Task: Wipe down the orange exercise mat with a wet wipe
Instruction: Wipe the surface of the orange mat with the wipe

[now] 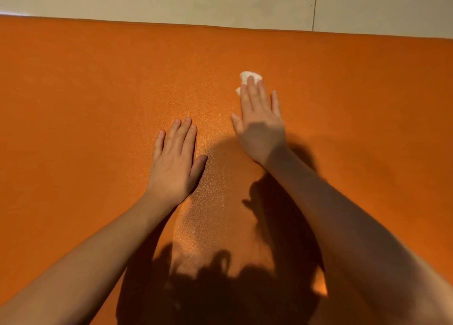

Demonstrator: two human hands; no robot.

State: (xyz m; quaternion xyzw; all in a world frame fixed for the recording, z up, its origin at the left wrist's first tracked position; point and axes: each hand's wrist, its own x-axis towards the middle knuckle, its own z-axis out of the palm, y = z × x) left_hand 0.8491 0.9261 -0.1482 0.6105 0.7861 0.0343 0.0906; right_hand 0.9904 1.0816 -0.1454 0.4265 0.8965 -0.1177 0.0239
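On the orange mat (85,104), right hand (259,121) presses the white wet wipe (246,77) under straight fingers (245,97); left hand (175,160) lies flat, fingers straight, holding nothing.

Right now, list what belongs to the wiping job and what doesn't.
Job: orange mat; wet wipe, pressed under the right hand; left hand, flat on the mat.
Not part of it: pale floor beyond the mat's far edge.

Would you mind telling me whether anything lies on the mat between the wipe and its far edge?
Nothing visible does: the right hand presses the wet wipe onto the orange mat, and only bare mat shows up to its far edge.
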